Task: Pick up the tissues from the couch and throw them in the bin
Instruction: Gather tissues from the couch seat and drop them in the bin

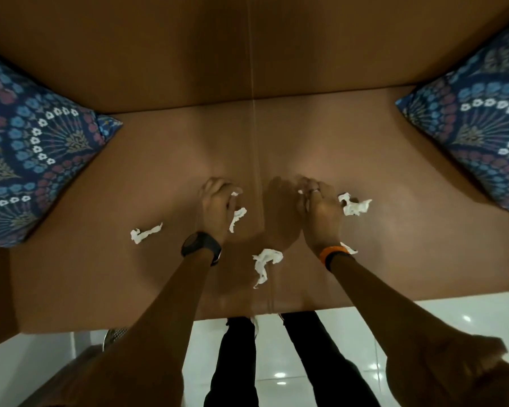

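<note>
Several crumpled white tissues lie on the brown couch seat (165,160). My left hand (216,205) is closed around a tissue (237,218) whose end hangs below my fingers. My right hand (321,211) grips a small tissue piece (301,193) at its fingertips. Loose tissues lie to the left (144,233), in the front middle (265,264), right of my right hand (353,204), and one (348,248) partly hidden under my right wrist. No bin is clearly in view.
Patterned blue cushions sit at the couch's left end (33,160) and right end (479,136). The backrest (188,54) rises behind. My legs (276,362) stand on a glossy white tiled floor (423,318). A metallic mesh object (116,334) peeks out at the lower left.
</note>
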Available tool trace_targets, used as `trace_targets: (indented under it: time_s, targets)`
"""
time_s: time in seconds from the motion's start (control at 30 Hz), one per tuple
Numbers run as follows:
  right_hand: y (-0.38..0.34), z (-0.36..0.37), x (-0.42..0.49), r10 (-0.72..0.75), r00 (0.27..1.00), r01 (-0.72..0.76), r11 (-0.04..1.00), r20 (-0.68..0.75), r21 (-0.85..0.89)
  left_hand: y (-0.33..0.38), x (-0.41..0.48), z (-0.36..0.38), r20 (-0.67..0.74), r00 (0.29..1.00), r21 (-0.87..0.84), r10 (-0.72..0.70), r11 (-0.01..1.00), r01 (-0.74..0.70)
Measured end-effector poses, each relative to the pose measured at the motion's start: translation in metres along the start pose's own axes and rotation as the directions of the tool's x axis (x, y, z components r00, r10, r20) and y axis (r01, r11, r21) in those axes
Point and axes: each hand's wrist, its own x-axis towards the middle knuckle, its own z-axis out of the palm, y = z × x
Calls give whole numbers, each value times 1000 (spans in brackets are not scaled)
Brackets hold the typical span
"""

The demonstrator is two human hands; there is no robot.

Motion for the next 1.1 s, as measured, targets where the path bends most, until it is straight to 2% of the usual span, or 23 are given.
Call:
trace_targets:
  time_s: [0.1, 0.2, 0.27, 0.37, 0.5, 0.6, 0.77, 0.93, 1.0, 1.1]
  targets:
    - [28, -9, -21, 52, 996, -65, 980, -79, -186, 4, -34, 6, 50, 997, 126, -61, 991, 54]
    - [47, -11, -27, 165, 983, -177, 962, -74, -206, 5, -54, 21, 96, 976, 262, -197, 951, 166]
    - [54, -12, -26, 199, 979, -204, 970, -50, -129, 6, -64, 31, 135, 965, 162, -224, 966, 202]
    - [57, -15, -30, 230, 966, -224, 973, 116, -57, 9, -73, 42, 87, 979, -56, -182, 981, 187]
    - [45, -16, -31, 116, 989, -112, 993, 95, -43, 15, -75, 50, 60, 968, -17, -245, 969, 246]
    - [13, -13, -44, -12, 996, 8, 999, 91, 42, 14, -89, 41, -42, 948, -144, -316, 941, 307]
    - [-68, 20, -111, -88, 983, 47, 970, 163, 238, -9, -142, 7, -117, 912, -240, -392, 902, 357]
    - [-144, 83, -210, -247, 921, 138, 930, 300, 342, -78, -234, -23, -183, 841, -311, -510, 841, 442]
    - [-168, 111, -250, -261, 904, 124, 918, 338, 377, -116, -273, -31, -142, 792, -352, -594, 778, 521]
    - [-198, 156, -293, -310, 887, 170, 908, 342, 384, -173, -323, -34, -115, 770, -275, -627, 765, 582]
